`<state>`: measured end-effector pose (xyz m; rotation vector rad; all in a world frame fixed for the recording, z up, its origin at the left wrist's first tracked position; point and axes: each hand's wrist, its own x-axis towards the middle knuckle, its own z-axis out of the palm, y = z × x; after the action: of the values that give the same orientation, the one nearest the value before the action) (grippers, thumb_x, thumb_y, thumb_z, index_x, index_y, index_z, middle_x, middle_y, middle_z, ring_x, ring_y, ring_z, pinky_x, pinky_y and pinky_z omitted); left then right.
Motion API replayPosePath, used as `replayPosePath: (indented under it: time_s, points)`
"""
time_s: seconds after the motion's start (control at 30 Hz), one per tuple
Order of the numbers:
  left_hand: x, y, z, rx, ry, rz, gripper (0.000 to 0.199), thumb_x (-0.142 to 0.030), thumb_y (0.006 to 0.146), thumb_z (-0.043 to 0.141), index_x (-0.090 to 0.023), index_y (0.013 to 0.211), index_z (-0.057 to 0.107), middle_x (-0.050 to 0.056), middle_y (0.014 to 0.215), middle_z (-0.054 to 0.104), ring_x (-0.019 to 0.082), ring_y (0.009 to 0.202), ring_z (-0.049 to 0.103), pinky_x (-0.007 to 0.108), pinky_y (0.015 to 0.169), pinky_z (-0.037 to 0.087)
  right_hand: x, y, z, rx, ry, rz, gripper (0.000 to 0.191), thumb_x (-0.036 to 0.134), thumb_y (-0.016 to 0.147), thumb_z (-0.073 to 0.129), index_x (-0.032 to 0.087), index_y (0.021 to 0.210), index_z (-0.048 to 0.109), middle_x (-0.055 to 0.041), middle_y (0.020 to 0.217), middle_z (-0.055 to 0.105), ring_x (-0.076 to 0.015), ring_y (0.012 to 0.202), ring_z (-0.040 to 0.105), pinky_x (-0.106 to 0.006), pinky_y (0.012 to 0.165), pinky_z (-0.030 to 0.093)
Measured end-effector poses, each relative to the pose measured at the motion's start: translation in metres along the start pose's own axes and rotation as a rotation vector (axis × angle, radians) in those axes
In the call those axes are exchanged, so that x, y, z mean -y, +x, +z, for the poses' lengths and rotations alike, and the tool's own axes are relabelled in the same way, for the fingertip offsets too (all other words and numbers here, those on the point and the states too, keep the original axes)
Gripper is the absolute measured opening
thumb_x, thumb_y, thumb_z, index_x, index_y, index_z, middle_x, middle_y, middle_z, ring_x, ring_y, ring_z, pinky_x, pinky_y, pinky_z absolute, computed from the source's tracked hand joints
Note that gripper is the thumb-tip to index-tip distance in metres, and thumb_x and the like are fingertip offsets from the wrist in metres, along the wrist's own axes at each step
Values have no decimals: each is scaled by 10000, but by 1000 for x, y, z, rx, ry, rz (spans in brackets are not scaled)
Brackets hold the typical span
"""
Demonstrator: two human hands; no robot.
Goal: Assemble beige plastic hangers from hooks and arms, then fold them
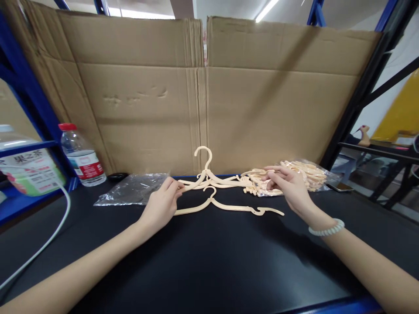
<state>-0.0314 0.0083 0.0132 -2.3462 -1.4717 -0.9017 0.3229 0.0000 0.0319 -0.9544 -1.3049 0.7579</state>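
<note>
In the head view, the left arm of a raised hanger [210,163] is pinched near its end between the thumb and fingers of the left hand [162,201]; from that grip the hanger is extended rightward, its hook up, above the stacked hangers [225,183]. Nearer the wearer, a separate hanger [231,207] is laid across the black table [209,261], its long axis left to right, its left end close to the left hand. The right hand [291,187] is held loosely parted beside the bagged pieces [307,174]; whether any are touched cannot be told.
</note>
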Motion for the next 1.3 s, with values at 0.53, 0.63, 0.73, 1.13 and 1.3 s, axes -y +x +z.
replayPosePath:
  time_s: [0.53,0.63,0.73,1.13,1.3]
  points:
    - [-5,-12,10,79,-22,69,143,-158,922,375,-207,958,504,38,980,553,167,745,602,276,628,467,-15,-15,15,118,403,408,291,292,636,852,216,841,660,-10,853,694,-134,819,620,-272,805,505]
    - [-4,-12,11,75,-22,73,142,-151,911,385,-204,960,507,39,977,559,169,756,604,277,631,468,-14,-14,15,97,340,375,292,351,619,859,207,788,669,-47,934,714,-192,983,618,-313,886,482]
    - [-5,-12,12,88,-25,78,138,-153,910,386,-204,949,509,38,972,563,163,742,601,273,623,466,-14,-16,16,79,272,336,295,373,580,873,202,734,690,-56,972,713,-204,978,611,-310,832,491]
    - [-7,-11,10,93,-19,50,122,-164,913,395,-212,917,507,34,968,585,165,738,604,273,624,462,-9,-11,11,202,107,348,294,377,571,875,180,695,696,-24,776,636,-123,691,555,-246,618,509]
    - [-8,-11,10,95,-38,69,124,-167,917,396,-208,925,513,33,967,582,160,734,599,265,622,455,-7,-12,10,274,203,516,321,397,558,883,176,676,682,-15,777,631,-124,758,593,-253,739,546]
